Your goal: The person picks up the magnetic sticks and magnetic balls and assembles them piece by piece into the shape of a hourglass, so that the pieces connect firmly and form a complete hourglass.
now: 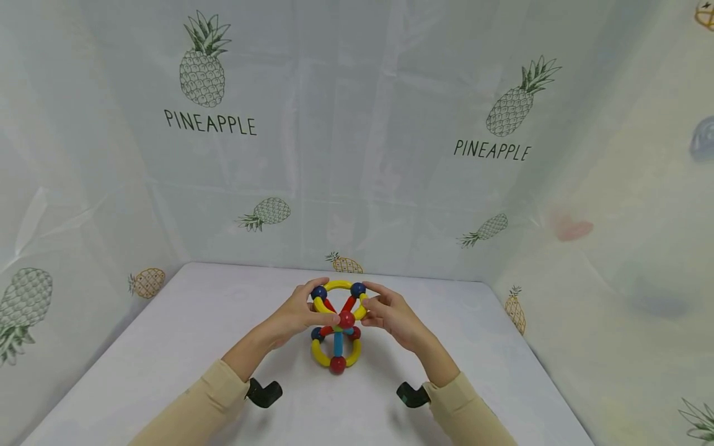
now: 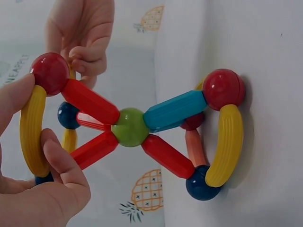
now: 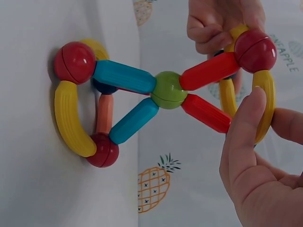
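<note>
A magnetic ball-and-rod toy stands on the table, its green ball (image 2: pixel 130 126) in the middle. Red straight rods (image 3: pixel 210 71) run from the green ball to an upper ring of yellow curved rods, a red ball (image 1: pixel 346 319) and two blue balls (image 1: pixel 358 289). Blue rods (image 3: pixel 124 76) and a red one reach down to a lower ring resting on the tabletop. My left hand (image 1: pixel 298 313) grips a yellow curved rod (image 2: pixel 33 132) of the upper ring, thumb tip at the red ball. Opposite, my right hand (image 1: pixel 396 316) pinches another yellow curved rod (image 3: pixel 265 101).
The white tabletop (image 1: pixel 184 347) spreads around the toy. Behind and on both sides hangs a pale curtain (image 1: pixel 357 136) printed with pineapples. A black curved piece (image 1: pixel 264 394) sits at the left cuff, and a similar black piece (image 1: pixel 413 394) at the right cuff.
</note>
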`<state>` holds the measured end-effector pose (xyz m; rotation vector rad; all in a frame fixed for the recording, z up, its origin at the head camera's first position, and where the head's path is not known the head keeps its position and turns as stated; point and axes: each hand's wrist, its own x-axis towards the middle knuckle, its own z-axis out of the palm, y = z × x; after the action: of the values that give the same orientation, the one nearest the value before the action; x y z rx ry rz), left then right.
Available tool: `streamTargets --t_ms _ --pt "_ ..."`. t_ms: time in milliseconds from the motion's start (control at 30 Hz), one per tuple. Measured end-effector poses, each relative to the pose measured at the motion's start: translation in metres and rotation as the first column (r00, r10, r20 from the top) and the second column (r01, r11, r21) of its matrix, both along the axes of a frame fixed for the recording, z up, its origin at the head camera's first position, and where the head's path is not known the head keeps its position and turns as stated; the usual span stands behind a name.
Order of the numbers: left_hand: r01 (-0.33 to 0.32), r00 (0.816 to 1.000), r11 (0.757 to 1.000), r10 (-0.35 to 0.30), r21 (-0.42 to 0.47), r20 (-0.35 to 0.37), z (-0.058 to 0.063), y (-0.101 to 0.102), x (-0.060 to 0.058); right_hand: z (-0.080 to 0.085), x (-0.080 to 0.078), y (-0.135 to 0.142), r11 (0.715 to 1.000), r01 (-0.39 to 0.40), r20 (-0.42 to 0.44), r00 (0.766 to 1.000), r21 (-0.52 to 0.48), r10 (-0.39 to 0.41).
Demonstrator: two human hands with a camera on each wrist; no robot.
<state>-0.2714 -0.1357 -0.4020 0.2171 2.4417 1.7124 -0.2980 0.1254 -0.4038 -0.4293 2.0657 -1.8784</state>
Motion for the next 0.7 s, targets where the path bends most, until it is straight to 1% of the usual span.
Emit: streamTargets --t_ms 300,700 --pt "-0.004 1.0 1.0 0.003 -0.003 -0.018 0.0003 0.0021 0.001 0.0004 0.0018 0.002 1.0 0.002 0.001 1.0 0.011 -0.002" --pt "0.005 1.0 1.0 -0.005 -0.004 -0.007 -0.0004 0.0002 0.0009 -0.0003 0.001 0.0019 1.0 -0.006 -0.005 1.0 0.007 0.006"
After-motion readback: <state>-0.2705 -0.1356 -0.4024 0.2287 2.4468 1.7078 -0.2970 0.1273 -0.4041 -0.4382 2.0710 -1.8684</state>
